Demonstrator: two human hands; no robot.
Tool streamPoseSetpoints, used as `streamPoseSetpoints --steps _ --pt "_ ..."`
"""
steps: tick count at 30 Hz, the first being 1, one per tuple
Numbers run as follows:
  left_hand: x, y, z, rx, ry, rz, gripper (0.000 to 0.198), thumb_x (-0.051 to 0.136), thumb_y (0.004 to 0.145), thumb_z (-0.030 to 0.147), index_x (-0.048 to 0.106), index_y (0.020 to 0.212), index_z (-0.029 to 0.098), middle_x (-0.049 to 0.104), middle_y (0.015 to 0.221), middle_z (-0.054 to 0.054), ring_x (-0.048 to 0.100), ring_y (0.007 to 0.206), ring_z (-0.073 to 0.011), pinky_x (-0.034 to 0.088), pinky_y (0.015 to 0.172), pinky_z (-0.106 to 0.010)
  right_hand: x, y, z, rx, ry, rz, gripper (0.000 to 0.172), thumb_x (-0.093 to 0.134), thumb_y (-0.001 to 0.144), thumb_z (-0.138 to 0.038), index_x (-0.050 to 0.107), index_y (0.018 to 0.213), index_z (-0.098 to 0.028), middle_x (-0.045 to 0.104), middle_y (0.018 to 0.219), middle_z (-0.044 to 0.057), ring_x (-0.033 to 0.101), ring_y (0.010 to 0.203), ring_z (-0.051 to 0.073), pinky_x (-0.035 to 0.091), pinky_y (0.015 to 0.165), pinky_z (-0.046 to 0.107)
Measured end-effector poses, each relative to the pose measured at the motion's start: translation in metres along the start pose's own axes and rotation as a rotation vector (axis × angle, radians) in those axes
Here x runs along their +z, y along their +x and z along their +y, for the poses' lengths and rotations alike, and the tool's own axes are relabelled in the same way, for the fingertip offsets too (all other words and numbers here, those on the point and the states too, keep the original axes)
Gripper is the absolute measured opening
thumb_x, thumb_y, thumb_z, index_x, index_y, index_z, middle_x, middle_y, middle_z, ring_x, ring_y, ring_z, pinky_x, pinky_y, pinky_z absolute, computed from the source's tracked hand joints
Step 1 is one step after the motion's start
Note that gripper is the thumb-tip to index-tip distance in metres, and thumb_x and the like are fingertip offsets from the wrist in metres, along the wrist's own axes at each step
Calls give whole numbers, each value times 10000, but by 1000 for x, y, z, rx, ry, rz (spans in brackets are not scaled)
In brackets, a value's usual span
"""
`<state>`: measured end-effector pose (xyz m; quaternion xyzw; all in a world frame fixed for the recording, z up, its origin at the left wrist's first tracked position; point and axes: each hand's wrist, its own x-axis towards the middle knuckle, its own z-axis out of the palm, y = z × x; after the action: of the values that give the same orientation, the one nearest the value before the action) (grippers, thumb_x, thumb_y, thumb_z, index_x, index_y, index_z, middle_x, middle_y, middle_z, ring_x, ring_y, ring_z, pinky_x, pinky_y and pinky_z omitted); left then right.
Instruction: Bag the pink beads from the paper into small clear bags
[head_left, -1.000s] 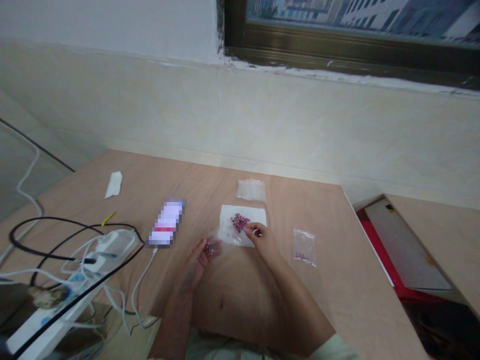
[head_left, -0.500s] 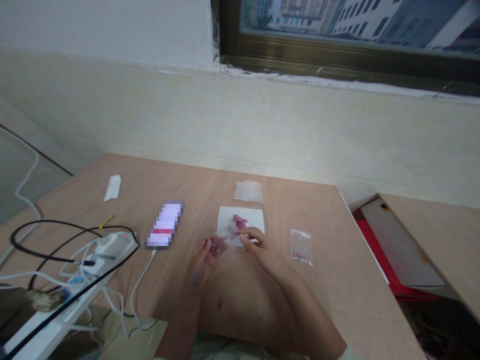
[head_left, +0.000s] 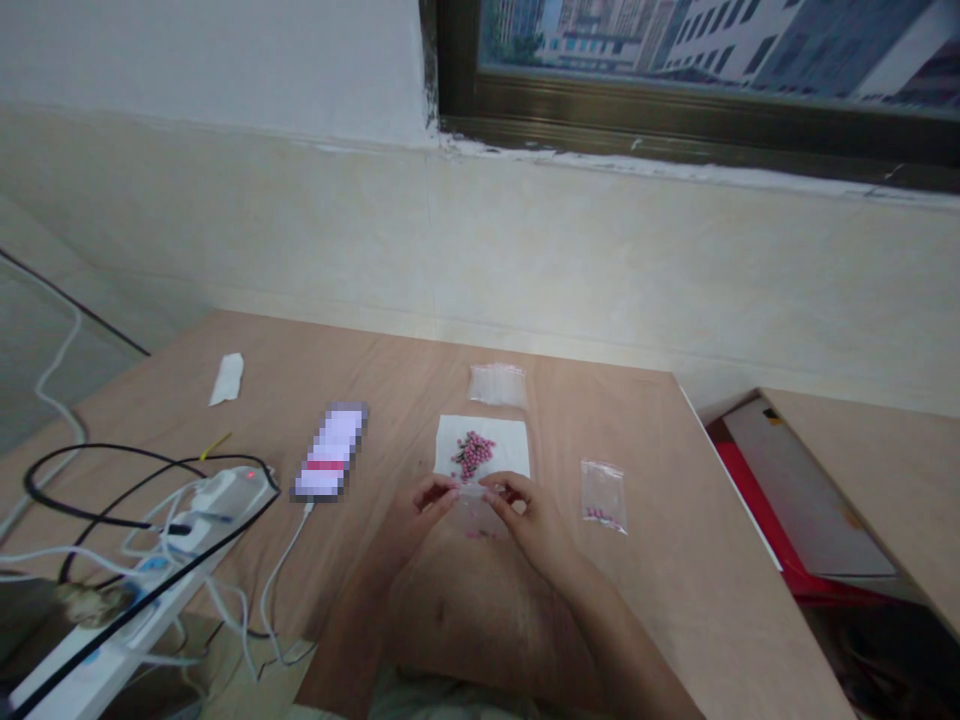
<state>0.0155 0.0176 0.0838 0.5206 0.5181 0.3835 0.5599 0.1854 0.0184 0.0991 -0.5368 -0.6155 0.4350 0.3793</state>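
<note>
My left hand and my right hand pinch the top edge of a small clear plastic bag from either side. A few pink beads lie at the bottom of the bag. Just beyond my fingers, a heap of pink beads rests on a white paper sheet. To the right lies another clear bag with pink beads at its lower end. A flat stack of clear bags lies behind the paper.
A pixelated phone lies left of the paper on the wooden table, with a white cable running from it. Further left are a white power strip, tangled black and white cables, and a white paper scrap.
My hands have come together, and both now hold the bag open-topped at its edge. The beads that my left hand held earlier are no longer visible in it.
</note>
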Motion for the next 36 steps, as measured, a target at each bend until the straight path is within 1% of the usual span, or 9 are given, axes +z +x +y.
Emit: streamPoseSetpoints --steps 2,4,9,13,17,22,29,32,36 --pt "0 1 1 -6 10 -28 183 516 705 319 584 764 160 616 743 -12 563 741 -159 429 693 -273 -1 1 4 85 64 45 157 551 674 -243 573 813 -174 588 734 21 533 669 142 414 620 265" --pt "0 1 1 -5 26 -41 186 511 708 324 580 758 159 614 737 -12 563 740 -159 430 694 -275 -3 2 8 136 95 57 121 565 653 -253 569 732 -161 573 682 15 529 642 140 411 603 258" --pt "-2 2 10 12 169 -58 195 487 723 333 587 741 166 610 721 -9 562 727 -156 430 681 -264 -5 2 12 168 102 49 93 552 650 -237 562 612 -153 569 619 14 524 622 138 397 597 249" --pt "-4 2 16 107 307 -40 197 479 727 323 607 711 175 625 719 -8 561 726 -150 424 682 -250 -3 -1 10 186 70 92 86 560 631 -214 551 566 -157 558 575 4 512 590 135 387 575 243" --pt "-5 1 17 158 372 -17 176 487 719 297 610 699 172 627 713 -7 561 720 -148 418 677 -240 -1 -3 10 168 54 98 113 560 646 -258 563 592 -157 571 602 13 521 612 144 390 594 254" --pt "-4 -1 17 147 367 -38 181 451 742 296 585 715 177 604 707 3 551 726 -145 412 678 -238 2 -3 11 103 118 8 143 541 675 -302 576 718 -170 594 741 23 534 701 148 395 649 258" --pt "5 4 8 236 382 -113 150 471 737 299 539 732 166 546 695 2 513 678 -124 408 651 -230 8 -4 5 143 -43 113 137 505 686 -275 535 626 -156 548 633 22 488 614 148 363 573 257" --pt "7 7 9 253 438 -157 173 452 754 306 549 727 165 545 690 1 501 669 -121 398 645 -233 10 -7 4 143 -47 108 145 488 702 -286 531 644 -160 542 646 21 483 610 145 368 566 256" --pt "7 8 12 276 454 -135 184 432 769 294 550 711 165 548 703 -7 499 692 -127 392 657 -241 9 -8 7 114 29 39 155 503 701 -312 555 731 -169 570 727 29 505 684 154 386 626 267"
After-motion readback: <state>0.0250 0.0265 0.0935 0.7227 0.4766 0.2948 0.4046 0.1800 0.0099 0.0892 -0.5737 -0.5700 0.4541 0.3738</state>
